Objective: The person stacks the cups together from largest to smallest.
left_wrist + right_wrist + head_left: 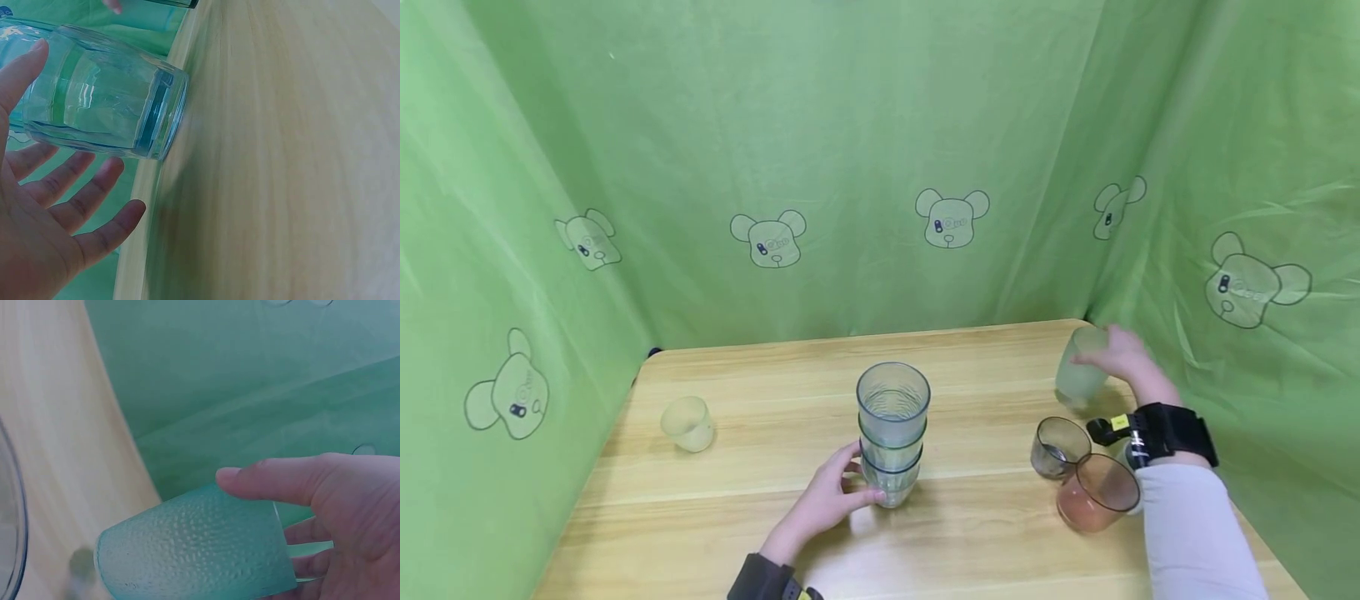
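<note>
Stacked glasses (891, 442) number three; right fingers (307, 531) hold one frosted tumbler (197, 547).

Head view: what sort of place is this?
Probably a staged recording booth: green curtains printed with bear heads stand behind and on both sides of a wooden table, and the person wears black wrist straps.

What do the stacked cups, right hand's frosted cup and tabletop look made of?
Stacked cups: glass or clear plastic, glossy; see-through with bright highlights.
Frosted cup: glass or plastic, matte; translucent with pebbled surface.
Tabletop: wood or wood-look laminate, satin; pale grain, soft glare.
</note>
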Motion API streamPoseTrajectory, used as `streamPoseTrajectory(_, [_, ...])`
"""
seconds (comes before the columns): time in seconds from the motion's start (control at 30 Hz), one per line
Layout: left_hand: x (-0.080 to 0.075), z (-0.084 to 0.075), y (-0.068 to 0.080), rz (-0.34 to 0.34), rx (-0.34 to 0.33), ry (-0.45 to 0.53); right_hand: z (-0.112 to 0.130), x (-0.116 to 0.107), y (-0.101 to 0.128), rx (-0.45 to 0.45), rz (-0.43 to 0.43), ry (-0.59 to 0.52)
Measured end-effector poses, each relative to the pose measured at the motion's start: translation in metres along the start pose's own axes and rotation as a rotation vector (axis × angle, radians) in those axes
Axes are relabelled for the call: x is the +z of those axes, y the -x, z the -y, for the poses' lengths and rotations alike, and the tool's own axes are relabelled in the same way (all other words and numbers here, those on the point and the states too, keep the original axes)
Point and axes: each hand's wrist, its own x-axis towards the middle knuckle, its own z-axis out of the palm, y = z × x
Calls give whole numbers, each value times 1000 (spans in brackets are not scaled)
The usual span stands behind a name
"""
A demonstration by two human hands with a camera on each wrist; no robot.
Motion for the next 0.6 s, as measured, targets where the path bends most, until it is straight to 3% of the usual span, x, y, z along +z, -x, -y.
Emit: streamPoseTrajectory(0.6, [0, 4, -1, -8, 2, -31, 84, -19, 47, -125, -209, -15])
